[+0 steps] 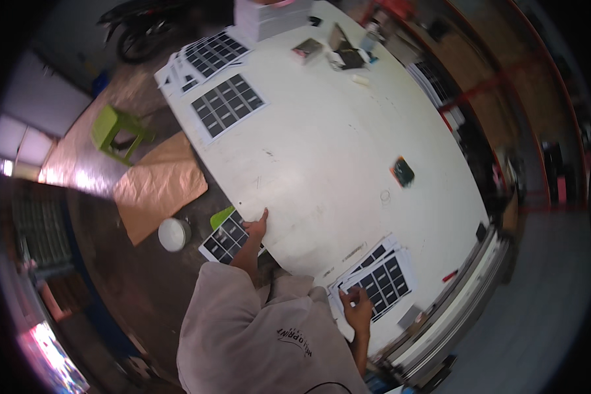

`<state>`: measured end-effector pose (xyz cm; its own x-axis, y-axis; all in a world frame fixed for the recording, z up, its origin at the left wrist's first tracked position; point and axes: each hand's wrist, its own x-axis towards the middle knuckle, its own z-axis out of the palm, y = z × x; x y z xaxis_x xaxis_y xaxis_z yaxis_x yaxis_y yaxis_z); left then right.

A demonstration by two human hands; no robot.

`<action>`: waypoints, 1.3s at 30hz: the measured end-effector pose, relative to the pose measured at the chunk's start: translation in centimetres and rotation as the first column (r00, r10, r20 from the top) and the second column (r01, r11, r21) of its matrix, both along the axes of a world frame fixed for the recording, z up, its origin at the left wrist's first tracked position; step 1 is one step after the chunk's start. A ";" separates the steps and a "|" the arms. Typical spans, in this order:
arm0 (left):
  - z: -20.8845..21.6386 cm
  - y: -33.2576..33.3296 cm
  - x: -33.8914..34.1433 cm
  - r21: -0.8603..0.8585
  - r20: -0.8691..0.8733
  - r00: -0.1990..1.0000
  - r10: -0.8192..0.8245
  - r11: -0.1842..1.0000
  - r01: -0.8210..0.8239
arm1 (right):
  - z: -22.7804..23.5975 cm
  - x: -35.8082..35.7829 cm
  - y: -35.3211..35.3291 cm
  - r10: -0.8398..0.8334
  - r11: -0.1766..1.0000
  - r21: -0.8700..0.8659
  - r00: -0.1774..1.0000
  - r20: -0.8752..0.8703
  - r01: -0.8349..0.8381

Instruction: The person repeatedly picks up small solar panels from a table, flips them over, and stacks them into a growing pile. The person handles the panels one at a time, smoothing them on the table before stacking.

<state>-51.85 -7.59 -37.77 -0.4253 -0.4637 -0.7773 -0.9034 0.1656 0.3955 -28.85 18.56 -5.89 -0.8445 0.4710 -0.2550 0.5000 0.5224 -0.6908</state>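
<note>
My left hand (pixel 257 228) is at the left edge of the white table (pixel 308 171), its fingers apart and nothing held in them. Below that forearm, off the table edge, lies a printed sheet (pixel 224 238) with a grid of dark rectangles. Part of something bright green (pixel 221 217) shows beside this sheet. At the near right, my right hand (pixel 356 308) hovers over or touches a loose pile of similar printed sheets (pixel 389 281). Its fingers are bent but apart, and no sheet is visibly gripped. Whether the fingertips press on the top sheet cannot be made out.
Further printed sheets (pixel 228 105) and a white stack (pixel 269 20) occupy the table's far end. A dark green pad (pixel 404 172) lies at right. A metal rail (pixel 450 295) borders the near right edge. A white bucket (pixel 173 234), brown paper (pixel 161 184) and green stool (pixel 115 131) are at left.
</note>
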 end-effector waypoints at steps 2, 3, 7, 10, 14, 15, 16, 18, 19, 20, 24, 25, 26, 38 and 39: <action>-0.3 -0.3 -0.6 -0.021 -0.024 0.998 -0.055 0.998 0.054 | -0.2 0.7 0.8 0.060 0.994 0.093 0.997 -0.055 -0.054; -1.0 -0.7 -0.5 -0.010 -0.048 0.996 -0.071 0.997 0.070 | 0.0 1.1 0.7 0.021 0.993 0.118 1.000 -0.019 -0.019; -1.7 -1.9 -1.3 0.330 -0.115 0.980 0.164 0.937 -0.118 | 0.7 2.0 1.6 -0.067 0.997 -0.029 0.983 0.173 0.073; -0.4 -1.4 -0.6 0.194 -0.115 0.986 0.117 0.977 -0.093 | -1.8 6.9 1.7 -0.160 0.974 -0.121 0.961 0.226 0.191; 2.1 2.5 2.5 -0.706 -0.124 0.906 -0.405 0.678 0.206 | -4.7 15.4 2.7 -0.371 0.874 -0.168 0.851 0.372 0.455; 2.4 3.8 3.6 -0.730 -0.240 0.773 -0.587 0.634 0.254 | -5.9 17.9 3.3 -0.430 0.829 -0.179 0.809 0.401 0.530; 2.4 5.4 4.4 -0.758 -0.336 0.590 -0.734 0.582 0.294 | -7.8 20.6 4.2 -0.524 0.726 -0.257 0.756 0.393 0.637; 2.7 9.0 6.0 -0.709 -0.489 0.259 -0.833 0.553 0.437 | -12.5 24.9 6.6 -0.668 0.486 -0.408 0.630 0.396 0.773; 3.1 11.6 6.7 -0.622 -0.572 0.144 -0.808 0.541 0.566 | -13.6 26.0 7.9 -0.699 0.469 -0.392 0.604 0.383 0.791; 4.0 14.4 7.3 -0.492 -0.583 0.162 -0.796 0.504 0.710 | -14.8 26.7 9.7 -0.727 0.451 -0.378 0.579 0.370 0.808; 5.8 24.7 8.7 -0.098 -0.468 0.222 -0.856 0.299 0.949 | -23.2 28.2 20.4 -0.753 0.558 -0.074 0.541 0.374 0.827; 5.7 27.4 8.6 -0.085 -0.393 0.146 -0.908 0.194 0.977 | -25.1 27.7 23.2 -0.781 0.584 0.093 0.527 0.336 0.807; 4.8 29.7 8.6 -0.001 -0.378 0.177 -0.909 0.191 0.982 | -26.8 27.0 26.0 -0.797 0.581 0.150 0.522 0.304 0.800; 6.7 43.7 13.6 -0.249 -0.058 0.246 -0.967 0.253 0.935 | -22.9 11.9 31.4 -0.629 0.683 -0.073 0.636 0.447 0.727; 5.7 42.7 12.8 -0.189 -0.135 0.247 -0.959 0.270 0.944 | -23.0 12.0 31.1 -0.603 0.714 -0.062 0.658 0.450 0.697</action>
<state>-39.01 35.06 -32.09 -0.7123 0.3459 -0.6107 0.0192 0.8794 0.4757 -16.87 49.62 -28.87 -0.1554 0.7554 -0.6366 0.8895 -0.1733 -0.4227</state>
